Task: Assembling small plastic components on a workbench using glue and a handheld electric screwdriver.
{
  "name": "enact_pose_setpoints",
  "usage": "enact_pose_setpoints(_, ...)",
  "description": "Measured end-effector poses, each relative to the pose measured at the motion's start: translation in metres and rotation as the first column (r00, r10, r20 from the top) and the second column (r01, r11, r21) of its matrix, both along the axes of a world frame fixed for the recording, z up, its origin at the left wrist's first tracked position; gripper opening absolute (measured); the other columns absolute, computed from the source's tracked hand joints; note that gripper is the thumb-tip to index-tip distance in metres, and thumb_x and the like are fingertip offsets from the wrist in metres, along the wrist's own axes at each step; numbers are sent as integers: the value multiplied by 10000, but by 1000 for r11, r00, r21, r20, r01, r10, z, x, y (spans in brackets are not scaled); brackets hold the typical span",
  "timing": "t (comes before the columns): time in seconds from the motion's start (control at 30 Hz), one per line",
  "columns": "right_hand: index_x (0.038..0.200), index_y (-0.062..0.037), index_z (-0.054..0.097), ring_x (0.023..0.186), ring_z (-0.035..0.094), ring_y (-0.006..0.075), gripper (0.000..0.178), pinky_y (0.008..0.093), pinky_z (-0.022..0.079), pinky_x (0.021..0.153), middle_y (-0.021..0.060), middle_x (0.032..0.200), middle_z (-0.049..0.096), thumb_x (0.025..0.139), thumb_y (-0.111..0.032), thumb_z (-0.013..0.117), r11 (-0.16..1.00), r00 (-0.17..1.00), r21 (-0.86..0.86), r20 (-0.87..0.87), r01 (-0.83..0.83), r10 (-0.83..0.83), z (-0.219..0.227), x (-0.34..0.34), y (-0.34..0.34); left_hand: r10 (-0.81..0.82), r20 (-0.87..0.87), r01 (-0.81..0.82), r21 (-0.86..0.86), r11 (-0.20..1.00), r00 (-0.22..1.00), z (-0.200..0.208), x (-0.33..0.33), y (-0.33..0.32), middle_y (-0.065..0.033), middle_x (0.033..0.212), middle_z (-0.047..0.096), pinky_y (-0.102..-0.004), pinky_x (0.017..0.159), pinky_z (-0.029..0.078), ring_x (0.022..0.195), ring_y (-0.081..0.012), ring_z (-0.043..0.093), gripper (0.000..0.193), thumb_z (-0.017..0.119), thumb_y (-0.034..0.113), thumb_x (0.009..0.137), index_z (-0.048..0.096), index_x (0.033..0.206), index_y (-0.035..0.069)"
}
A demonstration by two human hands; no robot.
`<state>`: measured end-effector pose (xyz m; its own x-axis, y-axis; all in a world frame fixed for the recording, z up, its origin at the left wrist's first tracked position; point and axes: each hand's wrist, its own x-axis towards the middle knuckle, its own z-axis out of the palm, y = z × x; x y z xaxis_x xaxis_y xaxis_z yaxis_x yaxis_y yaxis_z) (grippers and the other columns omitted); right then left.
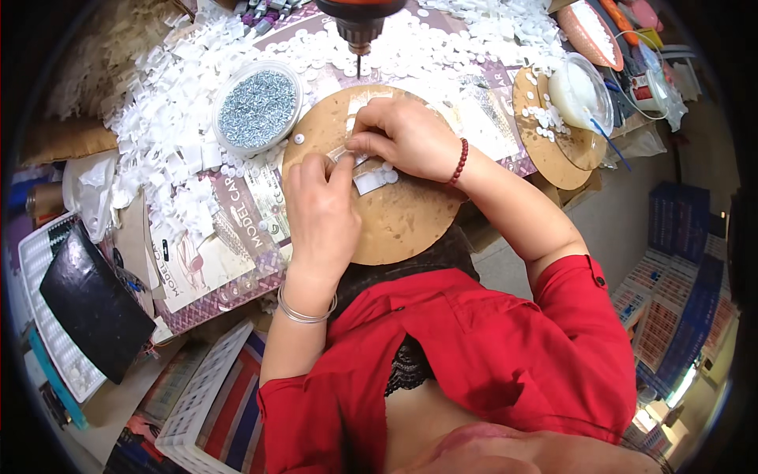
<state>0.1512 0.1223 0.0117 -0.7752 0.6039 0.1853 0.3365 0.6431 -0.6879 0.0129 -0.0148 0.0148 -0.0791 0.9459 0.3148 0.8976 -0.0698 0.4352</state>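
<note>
Over a round brown board [403,225], my two hands meet with fingertips nearly touching. My left hand [322,209] is closed in a pinch, its back toward me. From the right comes my right hand [410,142], thumb and forefinger pressed together. A small whitish piece shows partly between the fingertips; my fingers hide most of it, and I cannot tell which hand grips it. Just below my fingers lie a flat white plastic piece [369,183] and several small white discs [388,173]. Another white disc [298,138] rests near the board's left edge.
An electric screwdriver [359,31] hangs bit-down beyond the board. Left of it, a clear tub [259,109] holds many small silvery-blue metal parts. White plastic pieces [170,118] are heaped at the left. A second brown board [553,158] bears white discs and a whitish tub [580,91] at right.
</note>
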Motion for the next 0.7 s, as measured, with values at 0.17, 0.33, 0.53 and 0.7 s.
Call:
enact_pose_setpoints(0.17, 901, -22, 703, 814, 657, 381, 242, 458, 523, 744, 167, 852, 676, 864, -260, 730, 984, 970, -145, 233, 105, -70, 13, -6, -1, -19, -73, 17, -27, 999, 997, 1, 1, -1, -139, 891, 518, -436, 807, 451, 867, -327, 525, 409, 591, -87, 748, 710, 1125, 19)
enact_pose_setpoints(0.33, 922, -61, 715, 838, 627, 316, 145, 404, 515, 742, 109, 845, 621, 841, -178, 744, 996, 998, 68, 15, 61, -62, 2, 11, -5, -9, -114, 5, -34, 999, 993, 0, 5, -2, -134, 906, 530, -436, 821, 442, 881, -324, 524, 401, 600, -74, 750, 703, 1127, 18)
enact_pose_setpoints(0.53, 1023, -59, 725, 823, 657, 231, 140, 338, 535, 760, 83, 895, 659, 885, -62, 709, 1000, 995, -9, -102, -12, 11, 12, 17, -20, -96, 216, 83, 72, 994, 972, 3, -13, 0, -135, 946, 597, -423, 816, 478, 902, -293, 592, 314, 644, -61, 822, 639, 1125, 21)
enact_pose_setpoints(0.7, 995, 4, 688, 804, 625, 82, 137, 263, 528, 741, 17, 912, 695, 967, -130, 675, 630, 955, -750, -293, -202, -42, 25, 32, -31, -43, 676, 10, 52, 999, 735, 16, -6, -6, -110, 890, 652, -339, 679, 534, 789, -241, 673, 217, 750, 30, 840, 633, 1022, 32)
